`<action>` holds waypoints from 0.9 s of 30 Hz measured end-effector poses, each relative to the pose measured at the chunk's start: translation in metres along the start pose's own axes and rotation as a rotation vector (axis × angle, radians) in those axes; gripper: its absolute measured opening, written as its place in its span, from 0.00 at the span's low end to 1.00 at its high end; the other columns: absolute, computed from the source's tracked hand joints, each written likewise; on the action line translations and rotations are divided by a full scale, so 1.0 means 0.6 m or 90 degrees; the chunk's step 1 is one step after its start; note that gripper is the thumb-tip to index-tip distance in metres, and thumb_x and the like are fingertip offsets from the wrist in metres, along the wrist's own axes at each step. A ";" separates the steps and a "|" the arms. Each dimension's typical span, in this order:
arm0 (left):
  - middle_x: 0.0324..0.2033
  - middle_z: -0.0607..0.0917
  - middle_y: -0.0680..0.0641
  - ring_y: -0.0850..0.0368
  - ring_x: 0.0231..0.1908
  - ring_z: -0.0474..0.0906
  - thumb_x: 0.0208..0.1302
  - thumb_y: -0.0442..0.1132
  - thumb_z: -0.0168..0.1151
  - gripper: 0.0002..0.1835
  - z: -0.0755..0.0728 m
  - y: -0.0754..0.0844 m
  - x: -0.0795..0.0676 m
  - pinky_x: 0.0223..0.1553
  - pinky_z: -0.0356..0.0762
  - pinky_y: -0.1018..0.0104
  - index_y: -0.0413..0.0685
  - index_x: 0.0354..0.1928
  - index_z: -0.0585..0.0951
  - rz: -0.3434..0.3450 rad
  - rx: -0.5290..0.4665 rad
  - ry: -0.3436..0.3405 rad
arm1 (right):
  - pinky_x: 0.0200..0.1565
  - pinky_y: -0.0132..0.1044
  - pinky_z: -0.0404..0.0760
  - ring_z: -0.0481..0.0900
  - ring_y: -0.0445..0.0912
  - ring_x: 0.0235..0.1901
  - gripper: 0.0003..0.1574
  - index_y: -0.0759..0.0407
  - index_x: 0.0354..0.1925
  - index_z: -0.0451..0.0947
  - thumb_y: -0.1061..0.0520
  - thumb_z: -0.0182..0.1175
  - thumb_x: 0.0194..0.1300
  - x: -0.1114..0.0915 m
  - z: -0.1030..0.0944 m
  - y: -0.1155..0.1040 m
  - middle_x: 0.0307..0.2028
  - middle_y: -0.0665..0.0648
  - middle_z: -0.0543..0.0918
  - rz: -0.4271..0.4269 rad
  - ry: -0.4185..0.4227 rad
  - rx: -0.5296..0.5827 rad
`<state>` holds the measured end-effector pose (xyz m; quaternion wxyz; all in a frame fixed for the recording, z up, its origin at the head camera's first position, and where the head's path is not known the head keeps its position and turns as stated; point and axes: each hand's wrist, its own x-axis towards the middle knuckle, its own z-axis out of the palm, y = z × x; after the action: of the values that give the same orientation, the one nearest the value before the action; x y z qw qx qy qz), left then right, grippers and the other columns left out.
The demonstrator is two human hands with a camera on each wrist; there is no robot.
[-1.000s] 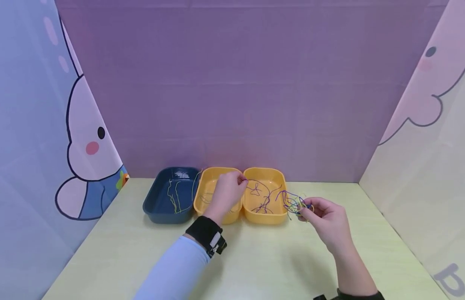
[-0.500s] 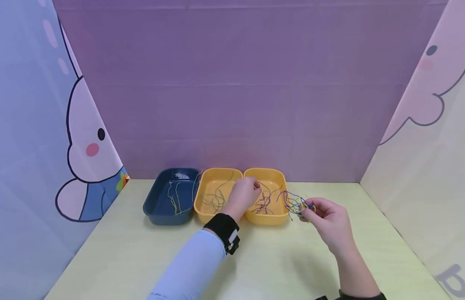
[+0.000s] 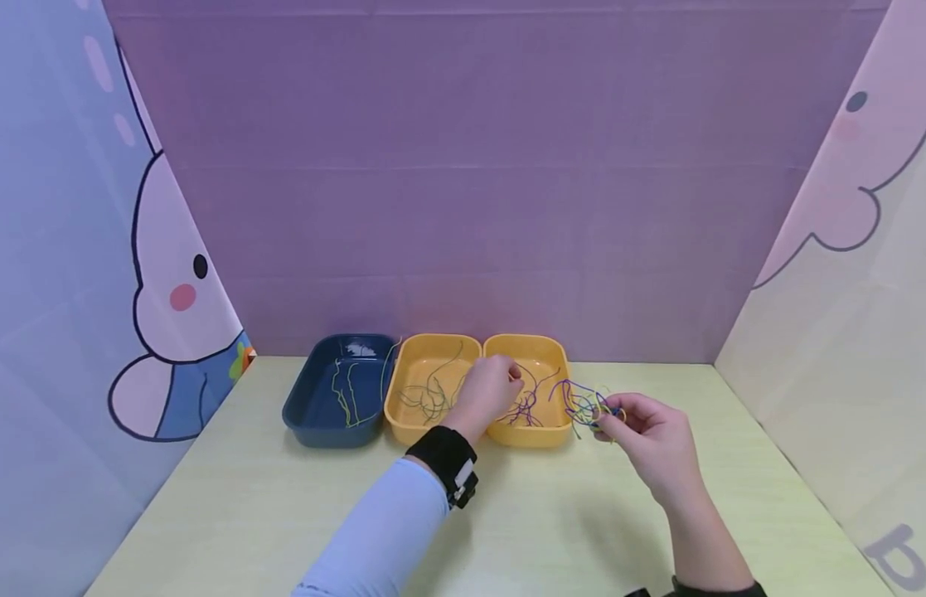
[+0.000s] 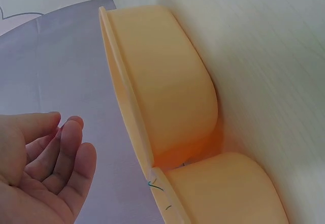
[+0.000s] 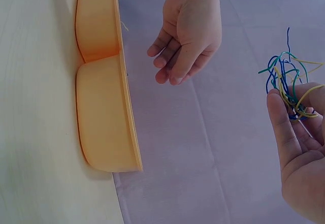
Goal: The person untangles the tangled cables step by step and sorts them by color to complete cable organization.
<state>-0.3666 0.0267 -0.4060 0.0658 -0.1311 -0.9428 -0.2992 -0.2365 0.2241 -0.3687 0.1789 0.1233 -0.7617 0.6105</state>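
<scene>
Over the right-hand yellow tray (image 3: 533, 340), my left hand (image 3: 488, 390) hovers with loosely curled fingers. In the left wrist view, that hand (image 4: 48, 165) shows nothing between thumb and fingers. My right hand (image 3: 652, 435) pinches a tangled bundle of strings (image 3: 585, 406) at the right of the trays. The right wrist view shows this bundle (image 5: 287, 84) as blue, green and yellow loops above the thumb and fingertips of my right hand (image 5: 304, 153). Purple strings (image 3: 530, 406) lie in the right-hand yellow tray, partly hidden by my left hand.
Beside it, a middle yellow tray (image 3: 425, 342) holds green strings (image 3: 433, 402). A dark blue tray (image 3: 302, 410) at the left contains yellowish strings (image 3: 351, 398), one reaching up over its rim. All three trays stand on the light table (image 3: 537, 514) before a purple backdrop (image 3: 448, 182).
My left hand has moved right from the middle yellow tray to the right-hand one, uncovering green strings in the middle tray. The right hand keeps its hold on the bundle, almost still.
</scene>
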 end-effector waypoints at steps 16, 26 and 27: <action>0.59 0.75 0.55 0.56 0.54 0.72 0.62 0.57 0.62 0.29 -0.082 -0.012 -0.048 0.49 0.76 0.58 0.61 0.65 0.71 0.058 -0.186 0.057 | 0.31 0.36 0.84 0.82 0.51 0.25 0.08 0.76 0.38 0.78 0.75 0.62 0.57 0.002 -0.001 0.015 0.31 0.69 0.82 0.001 -0.004 -0.001; 0.61 0.72 0.54 0.60 0.57 0.67 0.60 0.61 0.62 0.33 -0.122 -0.039 -0.094 0.49 0.76 0.51 0.68 0.67 0.67 0.097 -0.267 0.092 | 0.32 0.36 0.84 0.82 0.51 0.25 0.08 0.74 0.38 0.79 0.74 0.62 0.57 0.004 -0.001 0.026 0.32 0.68 0.82 0.012 -0.004 0.002; 0.62 0.72 0.54 0.60 0.58 0.67 0.60 0.61 0.62 0.33 -0.125 -0.043 -0.099 0.50 0.75 0.49 0.67 0.67 0.67 0.101 -0.280 0.096 | 0.32 0.36 0.84 0.82 0.51 0.25 0.08 0.75 0.38 0.78 0.75 0.62 0.57 0.003 0.001 0.020 0.32 0.69 0.82 0.010 -0.005 0.001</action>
<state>-0.3136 -0.0495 -0.3712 0.1291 -0.1935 -0.8342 -0.5000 -0.2432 0.2262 -0.3786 0.1711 0.1199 -0.7628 0.6119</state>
